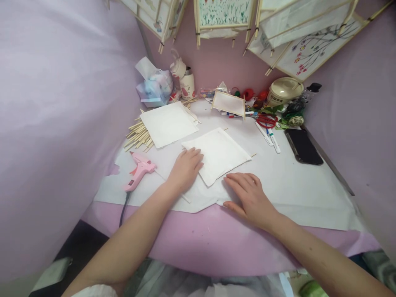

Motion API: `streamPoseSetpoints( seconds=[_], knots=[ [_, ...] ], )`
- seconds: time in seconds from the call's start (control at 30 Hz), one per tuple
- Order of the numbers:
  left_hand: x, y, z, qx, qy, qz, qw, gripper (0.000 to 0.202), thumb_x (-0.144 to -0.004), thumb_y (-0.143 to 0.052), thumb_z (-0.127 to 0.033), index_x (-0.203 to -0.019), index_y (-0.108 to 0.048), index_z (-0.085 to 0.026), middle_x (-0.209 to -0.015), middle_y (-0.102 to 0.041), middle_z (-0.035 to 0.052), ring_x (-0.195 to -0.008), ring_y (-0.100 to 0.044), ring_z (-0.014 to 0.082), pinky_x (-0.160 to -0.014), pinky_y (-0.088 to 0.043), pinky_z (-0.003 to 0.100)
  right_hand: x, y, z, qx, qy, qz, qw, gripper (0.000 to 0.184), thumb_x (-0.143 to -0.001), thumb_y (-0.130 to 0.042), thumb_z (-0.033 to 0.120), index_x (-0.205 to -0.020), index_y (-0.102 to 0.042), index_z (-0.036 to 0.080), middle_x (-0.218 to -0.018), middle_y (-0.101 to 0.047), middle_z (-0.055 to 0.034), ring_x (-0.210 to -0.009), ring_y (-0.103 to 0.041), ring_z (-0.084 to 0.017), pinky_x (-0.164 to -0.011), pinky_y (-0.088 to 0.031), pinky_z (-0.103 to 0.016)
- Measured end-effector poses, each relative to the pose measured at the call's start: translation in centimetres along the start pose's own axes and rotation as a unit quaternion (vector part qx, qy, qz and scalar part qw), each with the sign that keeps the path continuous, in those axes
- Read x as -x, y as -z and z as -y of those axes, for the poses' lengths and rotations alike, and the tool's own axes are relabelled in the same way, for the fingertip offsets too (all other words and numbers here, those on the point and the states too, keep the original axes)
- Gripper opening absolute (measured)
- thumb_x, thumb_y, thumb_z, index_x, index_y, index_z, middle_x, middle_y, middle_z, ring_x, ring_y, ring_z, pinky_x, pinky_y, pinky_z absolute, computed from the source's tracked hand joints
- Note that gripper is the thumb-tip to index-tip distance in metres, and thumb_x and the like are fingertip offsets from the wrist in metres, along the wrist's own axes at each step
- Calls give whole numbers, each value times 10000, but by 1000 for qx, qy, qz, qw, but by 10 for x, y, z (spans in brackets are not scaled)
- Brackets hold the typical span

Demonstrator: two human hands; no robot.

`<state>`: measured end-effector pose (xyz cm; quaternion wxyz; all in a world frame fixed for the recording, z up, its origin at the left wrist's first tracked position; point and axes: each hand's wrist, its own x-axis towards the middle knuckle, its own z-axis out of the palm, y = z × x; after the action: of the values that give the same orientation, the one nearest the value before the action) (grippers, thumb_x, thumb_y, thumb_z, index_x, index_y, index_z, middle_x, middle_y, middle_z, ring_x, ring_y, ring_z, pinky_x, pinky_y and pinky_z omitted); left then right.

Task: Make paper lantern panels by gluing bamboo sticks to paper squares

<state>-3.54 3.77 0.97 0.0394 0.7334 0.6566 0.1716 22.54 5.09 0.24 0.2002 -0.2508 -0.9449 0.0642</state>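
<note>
A square white paper panel (224, 150) lies on the white table cover, with thin stick ends poking out at its top and right corners. My left hand (187, 167) rests on its left edge, fingers stretched out flat. Just off the panel's lower right side, my right hand (247, 194) lies on the cover with its fingers spread and nothing held. A pink glue gun (140, 170) lies on its side left of my left hand, a white glue stick running from its back toward my forearm. Behind it, a second white sheet (168, 123) covers part of a pile of wooden sticks (139, 134).
A black phone (303, 146), white markers (274, 141) and red-handled scissors (266, 120) lie at the right. At the back stand a small framed panel (229, 103), a lidded tub (284, 91), tissues (154, 86) and a bottle (187, 84). Painted paper lanterns (225, 14) hang overhead.
</note>
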Motion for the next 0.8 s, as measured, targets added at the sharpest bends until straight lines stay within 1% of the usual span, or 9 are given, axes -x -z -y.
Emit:
streamPoseSetpoints(
  seconds=[0.07, 0.13, 0.23, 0.3, 0.4, 0.57, 0.8],
  knots=[
    [0, 2, -1, -11, -2, 12, 1000, 302, -977, -434, -229, -1198, -633, -171, -1393, -587, 89, -1369, -452, 256, -1164, -289, 474, -5, -1, 6, 10, 16, 16, 1000, 547, -945, -497, 491, -1352, -482, 126, -1366, -556, -169, -1267, -468, -287, -1070, -286, -472],
    [0, 3, -1, -21, -5, 20, 1000, 309, -988, -411, -226, -1190, -640, -178, -1380, -601, 78, -1362, -462, 244, -1170, -270, 475, -9, -2, 9, 16, 25, 18, 999, 566, -947, -496, 485, -1370, -478, 109, -1385, -549, -170, -1286, -461, -284, -1101, -265, -477],
    [1, 3, 1, -27, -8, 26, 999, 311, -993, -404, -224, -1188, -643, -177, -1365, -613, 76, -1342, -486, 232, -1174, -256, 469, -9, -4, 11, 13, 33, 2, 999, 566, -935, -520, 473, -1348, -505, 86, -1342, -581, -176, -1248, -492, -283, -1097, -290, -480],
    [1, 2, 1, -28, -10, 27, 999, 313, -996, -401, -224, -1192, -641, -178, -1362, -615, 74, -1335, -494, 227, -1175, -252, 466, -7, -6, 12, 5, 35, -12, 999, 524, -931, -534, 450, -1303, -543, 81, -1286, -615, -173, -1200, -524, -276, -1079, -321, -479],
    [0, 2, 1, -31, -12, 30, 999, 308, -994, -404, -221, -1186, -643, -183, -1360, -616, 75, -1331, -497, 223, -1175, -249, 464, -4, -9, 14, 1, 29, -3, 1000, 496, -939, -520, 425, -1298, -553, 84, -1278, -624, -165, -1190, -537, -264, -1086, -327, -472],
    [0, 3, 1, -35, -17, 35, 999, 302, -990, -418, -222, -1193, -637, -171, -1357, -615, 91, -1340, -487, 233, -1172, -249, 470, -7, -13, 15, 26, 30, 32, 999, 598, -946, -489, 462, -1394, -479, 65, -1416, -534, -173, -1317, -453, -288, -1128, -287, -482],
    [0, 3, 0, -31, -16, 40, 999, 298, -988, -419, -223, -1188, -635, -176, -1367, -605, 92, -1347, -479, 235, -1175, -244, 477, -10, -14, 17, 31, 17, 53, 998, 618, -956, -461, 496, -1424, -452, 91, -1463, -498, -149, -1368, -403, -274, -1159, -239, -485]
  ],
)
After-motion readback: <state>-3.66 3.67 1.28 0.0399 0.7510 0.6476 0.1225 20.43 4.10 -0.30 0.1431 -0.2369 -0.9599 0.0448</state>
